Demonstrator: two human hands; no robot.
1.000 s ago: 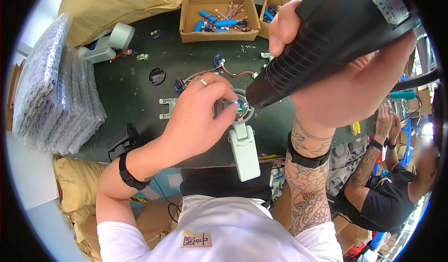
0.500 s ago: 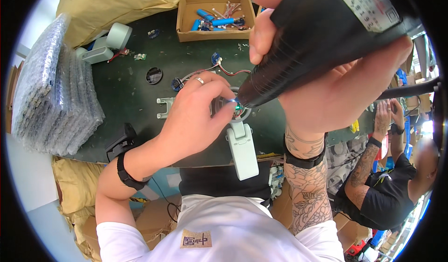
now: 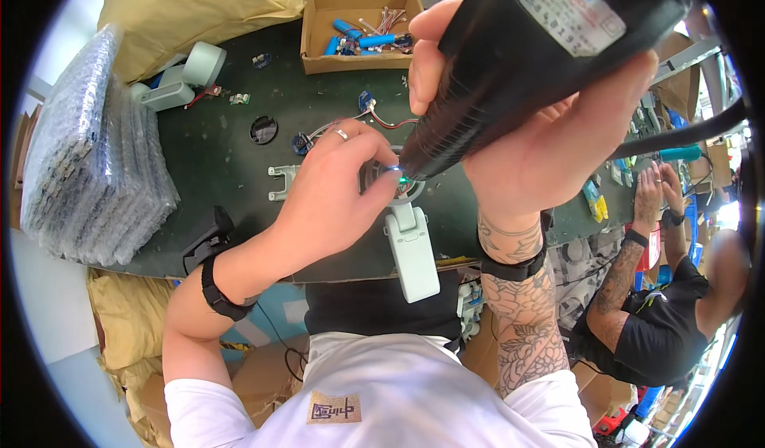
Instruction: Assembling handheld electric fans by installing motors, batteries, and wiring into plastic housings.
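Observation:
My right hand [image 3: 550, 149] is wrapped round a thick black corded power tool, which looks like an electric screwdriver [image 3: 486, 89]. Its narrow end slants down to a white round-headed device with a flat handle [image 3: 413, 257]. A small green light shows at the device's ring, beside the tool's tip. Thumb and fingertips of my left hand [image 3: 331, 181] are pinched together at that tip; what lies between them is too small to make out. My left hand hides part of the ring. Beyond it, a small blue circuit board [image 3: 302, 143] and another blue board [image 3: 366, 101] are joined to wires.
A white forked bracket [image 3: 282, 183] and a dark round disc [image 3: 264, 130] lie left of my hand. Bubble-wrapped packs [image 3: 103, 169] are stacked at the left. A cardboard box [image 3: 362, 64] of blue cells and wires stands at the back. Another person [image 3: 649, 320] works at the right.
My right hand and the black tool have shifted a little to the left. My left hand stays pinched at the tip, almost unmoved.

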